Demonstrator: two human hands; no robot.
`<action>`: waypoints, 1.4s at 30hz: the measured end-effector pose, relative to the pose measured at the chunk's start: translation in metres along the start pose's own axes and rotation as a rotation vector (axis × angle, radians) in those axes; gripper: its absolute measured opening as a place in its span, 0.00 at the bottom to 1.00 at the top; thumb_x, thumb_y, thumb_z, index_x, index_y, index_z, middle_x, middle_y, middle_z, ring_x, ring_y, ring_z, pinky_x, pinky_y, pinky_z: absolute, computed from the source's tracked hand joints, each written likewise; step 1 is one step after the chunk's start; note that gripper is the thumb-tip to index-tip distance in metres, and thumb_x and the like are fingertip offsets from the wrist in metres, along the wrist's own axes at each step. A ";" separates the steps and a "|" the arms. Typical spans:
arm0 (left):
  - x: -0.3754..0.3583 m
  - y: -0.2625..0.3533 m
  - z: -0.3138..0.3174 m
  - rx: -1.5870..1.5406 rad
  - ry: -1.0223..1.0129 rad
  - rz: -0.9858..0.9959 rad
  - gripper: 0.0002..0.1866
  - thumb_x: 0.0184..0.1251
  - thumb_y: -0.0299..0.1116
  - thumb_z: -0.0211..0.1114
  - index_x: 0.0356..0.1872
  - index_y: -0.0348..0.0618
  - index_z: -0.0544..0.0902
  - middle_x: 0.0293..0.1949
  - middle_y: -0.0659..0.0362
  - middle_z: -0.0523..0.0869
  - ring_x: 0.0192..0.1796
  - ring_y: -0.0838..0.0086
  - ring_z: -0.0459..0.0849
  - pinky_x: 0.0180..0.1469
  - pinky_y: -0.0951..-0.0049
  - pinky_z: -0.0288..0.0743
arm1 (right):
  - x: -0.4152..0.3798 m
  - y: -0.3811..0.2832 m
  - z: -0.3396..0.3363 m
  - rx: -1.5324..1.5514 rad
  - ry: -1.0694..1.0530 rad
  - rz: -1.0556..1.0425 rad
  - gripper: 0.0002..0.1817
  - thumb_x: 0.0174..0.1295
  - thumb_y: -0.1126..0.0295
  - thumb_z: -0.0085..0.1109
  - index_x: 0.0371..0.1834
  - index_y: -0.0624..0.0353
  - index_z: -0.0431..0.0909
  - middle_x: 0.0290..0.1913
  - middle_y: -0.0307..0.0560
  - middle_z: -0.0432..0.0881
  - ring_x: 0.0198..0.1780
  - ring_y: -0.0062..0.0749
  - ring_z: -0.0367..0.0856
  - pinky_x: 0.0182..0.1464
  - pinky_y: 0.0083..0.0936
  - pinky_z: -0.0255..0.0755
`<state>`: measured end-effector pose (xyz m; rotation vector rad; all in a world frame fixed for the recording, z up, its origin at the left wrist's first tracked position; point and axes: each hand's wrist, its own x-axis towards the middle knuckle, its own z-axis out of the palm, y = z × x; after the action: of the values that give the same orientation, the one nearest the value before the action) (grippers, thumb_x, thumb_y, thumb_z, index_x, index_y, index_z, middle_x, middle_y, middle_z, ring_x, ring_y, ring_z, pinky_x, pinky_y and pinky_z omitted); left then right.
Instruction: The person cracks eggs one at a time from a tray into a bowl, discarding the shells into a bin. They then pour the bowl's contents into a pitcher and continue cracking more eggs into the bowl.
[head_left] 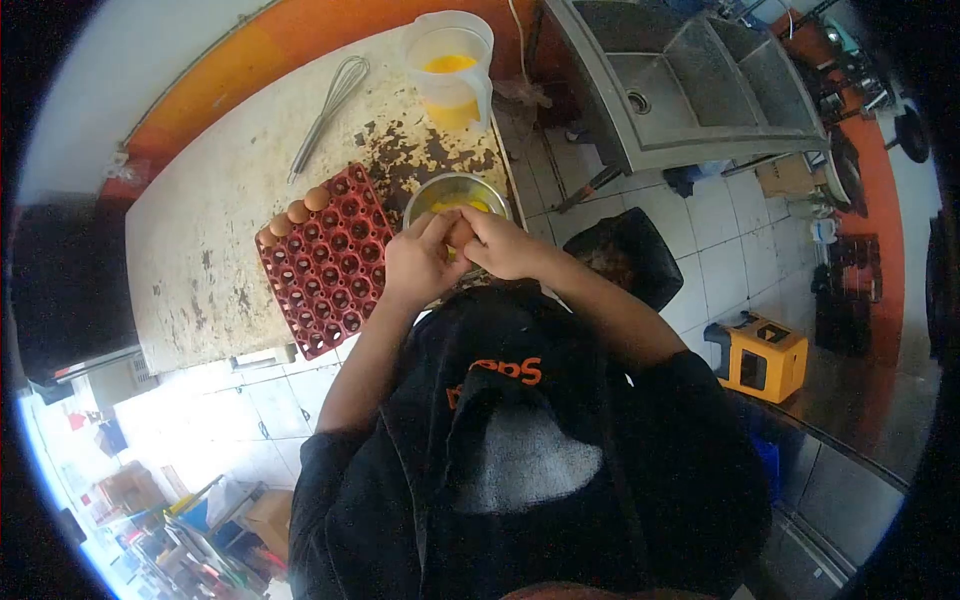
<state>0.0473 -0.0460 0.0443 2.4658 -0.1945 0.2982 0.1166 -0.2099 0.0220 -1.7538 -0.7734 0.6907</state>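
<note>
Over the near side of a metal bowl (459, 185) with yellow egg in it, my left hand (424, 262) and my right hand (500, 245) meet, their fingers closed around a brown egg (461, 234). Whether its shell is cracked I cannot make out. To the left lies a red egg tray (331, 262), mostly bare cups, with several brown eggs (298, 211) along its far left edge. A clear plastic jug (447, 75) holding yellow liquid stands beyond the bowl.
A whisk (329, 118) lies on the worn white table (190, 270). At the right are a metal sink (690, 90), a black bin (630, 262) beside the table and a yellow-orange device (766, 358). Boxes stand at the lower left.
</note>
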 end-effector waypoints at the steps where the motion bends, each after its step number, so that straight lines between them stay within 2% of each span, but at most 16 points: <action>1: 0.000 -0.001 0.002 -0.006 -0.005 0.000 0.25 0.47 0.36 0.71 0.51 0.47 0.81 0.34 0.56 0.82 0.34 0.59 0.85 0.34 0.62 0.80 | 0.000 -0.003 0.000 -0.021 0.007 0.006 0.28 0.59 0.73 0.54 0.64 0.67 0.65 0.57 0.65 0.78 0.60 0.54 0.77 0.62 0.38 0.71; 10: 0.005 -0.019 -0.008 0.140 0.020 0.208 0.25 0.45 0.34 0.70 0.51 0.49 0.81 0.40 0.57 0.83 0.36 0.60 0.85 0.38 0.62 0.81 | 0.001 0.009 -0.001 -0.468 0.184 -0.236 0.31 0.56 0.73 0.59 0.65 0.66 0.66 0.61 0.66 0.73 0.61 0.57 0.75 0.63 0.41 0.69; 18: 0.017 0.018 0.008 0.115 -0.078 0.293 0.30 0.50 0.34 0.74 0.58 0.47 0.77 0.41 0.56 0.83 0.37 0.60 0.85 0.40 0.61 0.80 | -0.047 0.008 -0.018 -0.130 0.340 -0.086 0.29 0.54 0.68 0.66 0.60 0.65 0.72 0.46 0.60 0.81 0.48 0.51 0.83 0.53 0.38 0.76; 22: 0.014 0.017 0.027 -0.213 -0.115 0.029 0.24 0.65 0.41 0.69 0.59 0.43 0.76 0.40 0.57 0.82 0.35 0.67 0.83 0.40 0.68 0.79 | -0.125 -0.001 -0.075 -0.359 0.429 0.416 0.27 0.52 0.66 0.68 0.55 0.65 0.76 0.47 0.60 0.83 0.47 0.49 0.84 0.49 0.41 0.77; 23: 0.012 0.011 0.035 -0.687 -0.155 -0.292 0.24 0.69 0.46 0.63 0.58 0.42 0.76 0.40 0.57 0.82 0.37 0.68 0.82 0.42 0.69 0.78 | -0.139 -0.015 -0.082 -0.776 0.364 0.546 0.31 0.53 0.64 0.70 0.60 0.64 0.75 0.57 0.63 0.78 0.57 0.51 0.79 0.60 0.44 0.72; 24: 0.010 0.010 0.039 -1.160 -0.188 -0.619 0.25 0.73 0.52 0.58 0.58 0.41 0.76 0.40 0.58 0.81 0.39 0.69 0.81 0.44 0.69 0.77 | -0.154 0.012 -0.072 -0.947 0.581 0.612 0.34 0.55 0.60 0.69 0.65 0.60 0.71 0.63 0.63 0.73 0.65 0.54 0.73 0.68 0.48 0.64; 25: 0.011 0.014 0.040 -1.417 -0.214 -0.731 0.35 0.76 0.65 0.42 0.59 0.40 0.74 0.45 0.56 0.80 0.49 0.66 0.80 0.51 0.66 0.76 | -0.157 0.021 -0.072 -0.820 0.514 0.492 0.36 0.57 0.59 0.69 0.68 0.60 0.69 0.63 0.62 0.73 0.65 0.55 0.72 0.69 0.49 0.63; 29: 0.016 0.030 0.056 -1.785 -0.222 -0.665 0.45 0.72 0.72 0.32 0.65 0.37 0.67 0.56 0.52 0.75 0.58 0.62 0.76 0.64 0.62 0.68 | -0.110 -0.023 -0.040 0.149 0.278 0.279 0.37 0.59 0.62 0.69 0.71 0.60 0.65 0.60 0.60 0.74 0.62 0.49 0.75 0.62 0.41 0.73; 32: 0.011 0.046 0.056 -1.701 -0.251 -0.482 0.46 0.72 0.71 0.31 0.70 0.35 0.61 0.62 0.51 0.72 0.65 0.61 0.72 0.70 0.59 0.61 | -0.072 0.004 0.004 0.132 0.572 -0.021 0.34 0.61 0.68 0.68 0.69 0.61 0.63 0.59 0.58 0.74 0.59 0.43 0.77 0.60 0.34 0.74; 34: -0.002 0.027 0.080 -1.433 -0.344 -0.372 0.48 0.72 0.71 0.30 0.75 0.35 0.51 0.66 0.50 0.68 0.69 0.61 0.68 0.73 0.58 0.56 | -0.064 0.007 0.000 0.093 0.566 0.041 0.30 0.64 0.69 0.64 0.66 0.63 0.63 0.58 0.55 0.75 0.59 0.41 0.76 0.62 0.36 0.72; 35: -0.006 0.014 0.085 -1.257 -0.461 -0.189 0.47 0.74 0.69 0.32 0.77 0.35 0.46 0.68 0.49 0.65 0.71 0.61 0.64 0.74 0.57 0.53 | -0.061 0.024 0.003 0.381 0.543 0.008 0.23 0.69 0.71 0.56 0.64 0.64 0.65 0.58 0.52 0.76 0.59 0.39 0.76 0.63 0.37 0.70; 36: -0.012 0.003 0.096 -1.268 -0.543 -0.293 0.47 0.75 0.67 0.34 0.76 0.33 0.46 0.65 0.50 0.68 0.68 0.62 0.66 0.73 0.58 0.56 | -0.060 0.041 -0.001 0.271 0.554 0.059 0.20 0.73 0.69 0.51 0.64 0.64 0.65 0.57 0.51 0.76 0.59 0.38 0.75 0.63 0.37 0.69; 38: -0.001 0.015 0.085 -1.055 -0.118 -0.046 0.46 0.75 0.66 0.37 0.75 0.31 0.48 0.59 0.51 0.68 0.67 0.61 0.64 0.71 0.59 0.57 | -0.061 0.103 -0.026 0.128 0.545 -0.050 0.30 0.73 0.53 0.55 0.67 0.64 0.63 0.56 0.49 0.75 0.54 0.34 0.79 0.55 0.31 0.77; 39: 0.007 0.000 0.080 -1.120 -0.161 0.073 0.44 0.76 0.64 0.37 0.75 0.31 0.50 0.62 0.48 0.67 0.69 0.57 0.62 0.73 0.56 0.53 | -0.054 0.093 -0.030 0.429 0.547 0.153 0.27 0.71 0.55 0.58 0.64 0.62 0.67 0.55 0.47 0.77 0.54 0.31 0.76 0.54 0.33 0.75; 40: -0.001 -0.004 0.074 -0.836 -0.068 -0.005 0.42 0.78 0.61 0.37 0.77 0.35 0.45 0.79 0.45 0.46 0.81 0.54 0.41 0.79 0.53 0.35 | -0.049 0.129 -0.040 0.457 0.586 0.124 0.32 0.71 0.53 0.58 0.68 0.64 0.62 0.55 0.46 0.75 0.52 0.35 0.79 0.54 0.31 0.77; 42: -0.001 -0.017 0.060 -0.626 -0.014 -0.098 0.38 0.78 0.59 0.38 0.76 0.39 0.53 0.77 0.41 0.50 0.80 0.49 0.43 0.78 0.52 0.37 | -0.039 0.201 -0.069 -0.038 0.595 -0.035 0.29 0.69 0.57 0.62 0.64 0.67 0.69 0.55 0.51 0.78 0.54 0.35 0.79 0.57 0.29 0.74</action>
<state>0.0596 -0.0698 -0.0126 1.8502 -0.1447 0.1472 0.1792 -0.3285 -0.1473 -1.8393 -0.4032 0.1071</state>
